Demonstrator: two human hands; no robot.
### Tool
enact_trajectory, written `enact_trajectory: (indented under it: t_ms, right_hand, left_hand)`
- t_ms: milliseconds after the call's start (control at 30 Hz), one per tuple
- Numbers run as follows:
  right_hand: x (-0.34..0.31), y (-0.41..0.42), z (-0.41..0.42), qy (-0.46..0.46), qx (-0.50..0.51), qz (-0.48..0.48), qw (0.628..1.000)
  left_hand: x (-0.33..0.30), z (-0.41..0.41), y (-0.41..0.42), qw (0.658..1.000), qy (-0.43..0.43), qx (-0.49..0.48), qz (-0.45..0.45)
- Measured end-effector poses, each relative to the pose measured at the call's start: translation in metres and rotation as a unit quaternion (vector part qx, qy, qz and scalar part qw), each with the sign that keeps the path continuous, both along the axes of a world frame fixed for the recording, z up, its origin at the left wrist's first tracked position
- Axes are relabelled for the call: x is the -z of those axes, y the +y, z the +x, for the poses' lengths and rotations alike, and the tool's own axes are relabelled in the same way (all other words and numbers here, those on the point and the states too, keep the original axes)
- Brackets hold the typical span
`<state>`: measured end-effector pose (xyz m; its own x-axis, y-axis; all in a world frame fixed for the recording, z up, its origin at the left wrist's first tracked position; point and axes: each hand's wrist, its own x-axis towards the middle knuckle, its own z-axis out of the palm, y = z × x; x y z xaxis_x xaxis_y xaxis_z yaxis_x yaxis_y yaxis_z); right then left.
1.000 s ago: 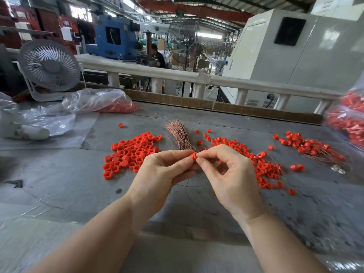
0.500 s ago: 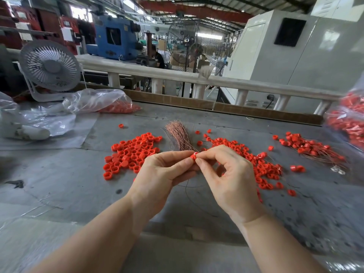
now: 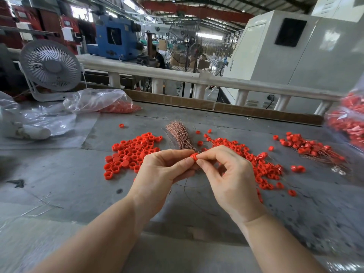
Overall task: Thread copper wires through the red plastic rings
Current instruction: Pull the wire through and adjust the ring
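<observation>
— Hands, how do they sit?

— Both forearms come in from the near edge and meet over the middle of the bench (image 3: 59,184). My left hand (image 3: 157,174) is palm turned inward, fingers curled, thumb and forefinger closed in a pinch on one red ring (image 3: 194,156). My right hand (image 3: 232,178) faces it, back toward me, thumb and forefinger tips pinched together right against the ring's right side. Remaining right fingers curl loosely under.

— The wire?

— A thin dark strand, the wire (image 3: 189,185), loops below my left grip and trails over the bench. Whether the right grip has its end pinched I cannot tell; the fingertips hide it. Also hidden: whether it passes through the ring.

— Stock on the bench?

— Copper wire bundle (image 3: 180,135) lies just beyond my hands, fanned at its far end, its near end behind my fingers. Loose ring pile (image 3: 132,152) to the left of it. A second pile (image 3: 262,166) right, partly covered by my right hand, fine wires mixed in. Further right, a cluster of wired rings (image 3: 307,146).

— Edges?

— Clear bag with red pieces (image 3: 100,102) far left, beside a white fan (image 3: 50,67). Another bag (image 3: 348,123) is cut off at the right edge, blurred.
</observation>
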<state>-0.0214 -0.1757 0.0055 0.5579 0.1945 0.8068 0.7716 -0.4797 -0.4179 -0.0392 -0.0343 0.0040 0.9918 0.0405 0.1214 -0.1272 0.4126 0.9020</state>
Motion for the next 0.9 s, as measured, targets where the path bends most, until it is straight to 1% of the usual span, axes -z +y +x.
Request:
enact_trajectory:
  t_ms: [533, 900]
  right_hand:
    - [-0.0014, -0.0022, 0.0006, 0.017, -0.024, -0.004, 1.0]
    - [0.0014, 0.0002, 0.0014, 0.02, 0.008, -0.018, 1.0]
  left_hand:
    - [0.0018, 0.0015, 0.0002, 0.999, -0.025, -0.006, 0.026]
    - [-0.0003, -0.0014, -0.0011, 0.997, -0.025, -0.02, 0.075]
